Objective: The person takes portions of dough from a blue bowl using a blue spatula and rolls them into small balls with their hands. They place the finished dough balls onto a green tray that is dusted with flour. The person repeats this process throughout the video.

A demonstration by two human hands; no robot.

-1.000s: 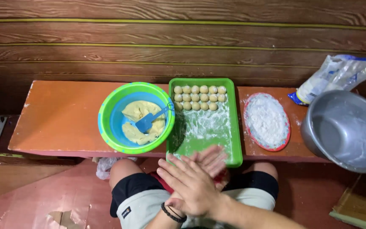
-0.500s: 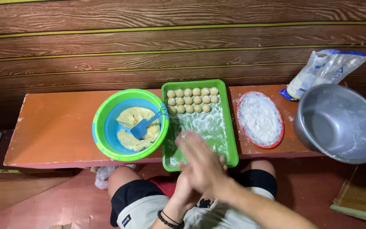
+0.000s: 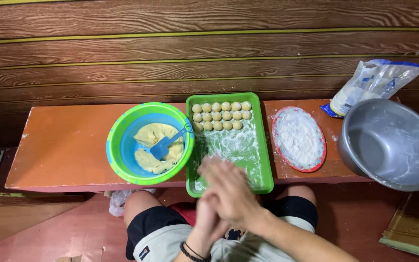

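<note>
Your right hand (image 3: pixel 231 187) lies pressed over your left hand (image 3: pixel 208 213); what they hold is hidden, above the flour-dusted green rectangular plastic tray (image 3: pixel 263 165), whose long axis runs away from you. Since 0.5 s ago they have blurred and slid slightly nearer you.

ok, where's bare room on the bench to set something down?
Widest patch: bench left of the bowl. Floured near half of the tray is bare below the dough balls. Crowded from bowl through plate to basin; hands cover the tray's front edge.

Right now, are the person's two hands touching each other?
Touching. The head view shows the right hand laid over the left hand, palms pressed together with no gap, at the near edge of the green tray. Anything between the palms is hidden.
</note>
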